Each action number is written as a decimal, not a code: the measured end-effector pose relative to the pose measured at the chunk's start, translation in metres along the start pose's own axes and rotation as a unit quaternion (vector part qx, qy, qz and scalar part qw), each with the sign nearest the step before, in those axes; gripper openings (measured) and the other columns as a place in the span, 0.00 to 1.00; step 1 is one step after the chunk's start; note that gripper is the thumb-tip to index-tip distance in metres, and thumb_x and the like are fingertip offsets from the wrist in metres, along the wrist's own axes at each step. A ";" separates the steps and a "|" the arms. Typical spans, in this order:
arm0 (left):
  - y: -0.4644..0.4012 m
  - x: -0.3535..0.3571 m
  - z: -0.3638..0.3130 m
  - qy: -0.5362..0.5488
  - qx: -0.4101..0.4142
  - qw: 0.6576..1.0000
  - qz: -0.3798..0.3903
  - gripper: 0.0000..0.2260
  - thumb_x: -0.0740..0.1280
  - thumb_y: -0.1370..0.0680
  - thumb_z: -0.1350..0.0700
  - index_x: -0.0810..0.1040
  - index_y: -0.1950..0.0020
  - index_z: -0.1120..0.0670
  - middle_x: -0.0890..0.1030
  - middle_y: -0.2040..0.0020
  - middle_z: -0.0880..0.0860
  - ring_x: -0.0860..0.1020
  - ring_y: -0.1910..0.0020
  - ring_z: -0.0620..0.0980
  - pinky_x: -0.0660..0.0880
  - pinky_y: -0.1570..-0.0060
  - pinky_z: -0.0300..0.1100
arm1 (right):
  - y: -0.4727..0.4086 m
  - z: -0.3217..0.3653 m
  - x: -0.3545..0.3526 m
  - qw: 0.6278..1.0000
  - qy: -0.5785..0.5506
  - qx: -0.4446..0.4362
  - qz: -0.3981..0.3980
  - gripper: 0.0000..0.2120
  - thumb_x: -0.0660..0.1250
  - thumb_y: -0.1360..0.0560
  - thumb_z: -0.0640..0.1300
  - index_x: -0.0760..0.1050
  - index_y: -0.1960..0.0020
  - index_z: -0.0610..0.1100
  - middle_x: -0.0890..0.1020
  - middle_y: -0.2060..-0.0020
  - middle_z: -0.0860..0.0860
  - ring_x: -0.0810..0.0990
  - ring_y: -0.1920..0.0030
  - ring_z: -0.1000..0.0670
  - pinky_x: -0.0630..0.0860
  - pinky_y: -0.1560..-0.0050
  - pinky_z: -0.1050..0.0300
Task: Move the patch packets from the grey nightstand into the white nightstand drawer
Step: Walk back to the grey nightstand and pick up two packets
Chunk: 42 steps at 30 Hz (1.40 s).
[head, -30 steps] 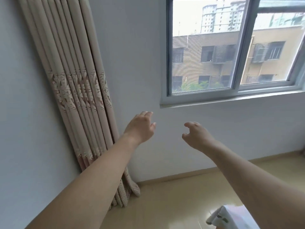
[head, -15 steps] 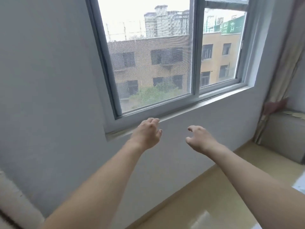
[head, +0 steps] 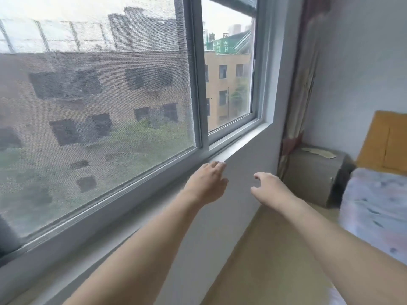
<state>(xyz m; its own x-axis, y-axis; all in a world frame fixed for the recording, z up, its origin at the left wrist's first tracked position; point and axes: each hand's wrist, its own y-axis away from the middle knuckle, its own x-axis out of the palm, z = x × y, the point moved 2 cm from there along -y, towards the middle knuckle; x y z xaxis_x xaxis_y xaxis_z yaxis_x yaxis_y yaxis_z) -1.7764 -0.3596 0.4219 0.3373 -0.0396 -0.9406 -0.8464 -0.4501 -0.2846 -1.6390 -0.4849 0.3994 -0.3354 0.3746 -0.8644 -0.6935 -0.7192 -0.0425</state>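
The grey nightstand (head: 315, 179) stands in the far right corner, beside the bed. Several pale patch packets (head: 319, 152) lie flat on its top. My left hand (head: 207, 181) is stretched out in front of the window sill, fingers loosely curled, holding nothing. My right hand (head: 267, 187) is held out beside it, fingers apart and empty, still well short of the nightstand. The white nightstand is out of view.
A big sliding window (head: 198, 84) fills the left. A curtain (head: 301, 89) hangs in the corner behind the nightstand. The bed with a flowered cover (head: 374, 208) and a yellow headboard (head: 383, 139) is on the right. Tan floor (head: 264, 249) runs between wall and bed.
The view has swung to the right, from the left curtain past the window to the right corner. The grey nightstand and bed have come into view. Both hands stay raised and empty.
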 end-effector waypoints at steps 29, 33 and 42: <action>-0.750 0.276 -0.171 0.155 0.188 0.965 0.096 0.20 0.58 0.19 0.53 0.68 0.27 0.51 0.69 0.29 0.50 0.70 0.33 0.53 0.69 0.37 0.45 | -0.565 -0.385 -0.190 0.952 -0.040 0.255 -0.162 0.24 0.61 0.23 0.45 0.66 0.27 0.44 0.70 0.30 0.48 0.72 0.34 0.47 0.69 0.43 0.59; -0.836 0.324 -0.182 0.148 0.165 0.966 0.132 0.19 0.58 0.20 0.52 0.69 0.29 0.53 0.70 0.30 0.51 0.70 0.33 0.53 0.67 0.38 0.43 | -0.643 -0.431 -0.198 0.955 -0.048 0.260 -0.136 0.24 0.61 0.23 0.46 0.66 0.27 0.45 0.70 0.29 0.49 0.72 0.34 0.47 0.70 0.41 0.56; -1.074 0.440 -0.215 0.201 0.126 0.956 0.172 0.12 0.59 0.21 0.51 0.74 0.44 0.57 0.76 0.44 0.55 0.74 0.44 0.55 0.71 0.47 0.45 | -0.842 -0.561 -0.231 0.940 -0.067 0.303 -0.141 0.22 0.61 0.23 0.43 0.69 0.30 0.43 0.76 0.35 0.47 0.77 0.40 0.46 0.75 0.43 0.55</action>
<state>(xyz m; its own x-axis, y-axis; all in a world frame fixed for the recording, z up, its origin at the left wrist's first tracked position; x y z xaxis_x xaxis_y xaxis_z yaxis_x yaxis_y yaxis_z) -0.6306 -0.0857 0.3537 0.1100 -0.5091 -0.8537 -0.9910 -0.1218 -0.0551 -0.6199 -0.2945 0.3542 -0.1320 0.6002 -0.7889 -0.9893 -0.1292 0.0672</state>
